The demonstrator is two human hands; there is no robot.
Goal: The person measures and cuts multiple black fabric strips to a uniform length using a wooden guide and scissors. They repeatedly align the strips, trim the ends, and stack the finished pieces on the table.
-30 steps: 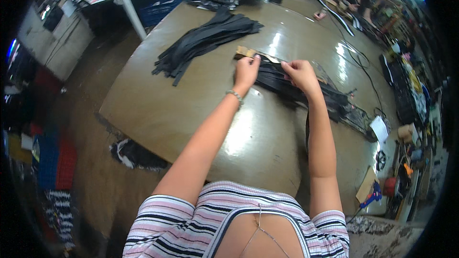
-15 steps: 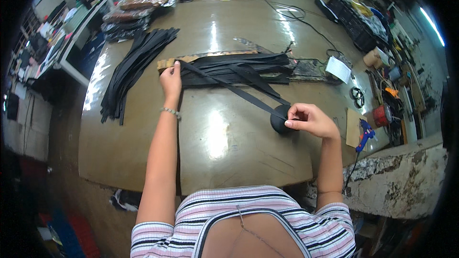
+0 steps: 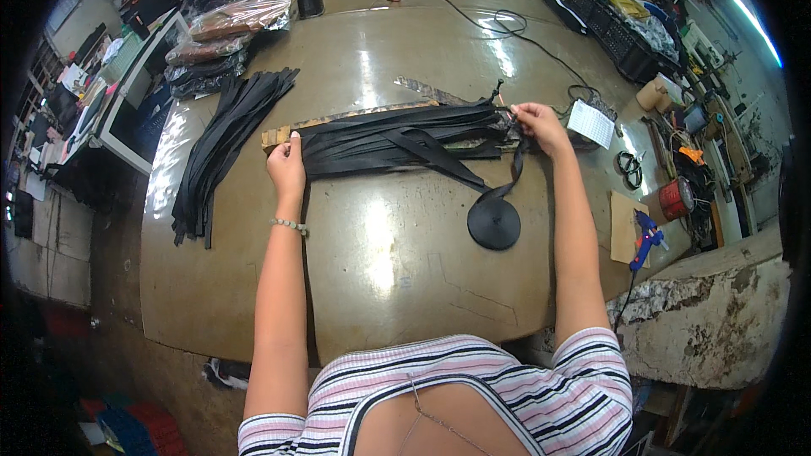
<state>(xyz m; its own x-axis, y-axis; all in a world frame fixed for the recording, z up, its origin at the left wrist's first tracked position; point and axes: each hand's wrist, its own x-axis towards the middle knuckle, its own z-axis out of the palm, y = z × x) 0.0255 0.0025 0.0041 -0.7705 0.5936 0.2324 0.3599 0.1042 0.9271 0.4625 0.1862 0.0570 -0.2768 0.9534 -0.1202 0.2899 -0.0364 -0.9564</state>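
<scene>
Several long black fabric strips (image 3: 363, 142) lie side by side over a worn wooden board (image 3: 275, 137) at mid-table. At the board's left end, the thumb and fingers of my left hand (image 3: 287, 171) are pinched on the end of the black strap. My right hand (image 3: 542, 127) is closed on the same strap near the board's right end. From there the strap drops, twisted, to a flat black roll of strap (image 3: 494, 224) on the near side of the table. The fingertips partly hide what they grip.
Another bundle of black strips (image 3: 226, 148) rests at the left, below stacked plastic-wrapped packages (image 3: 224, 34). At the right are a blue glue gun (image 3: 647, 241), a red spool (image 3: 675, 199), a white paper (image 3: 591, 123) and black rings (image 3: 628, 169). A cable (image 3: 541, 38) crosses the far side.
My right hand has moved up and away from the roll to the board's right end, taking the strap with it. The roll now shows fully. My left hand stays at the board's left end.
</scene>
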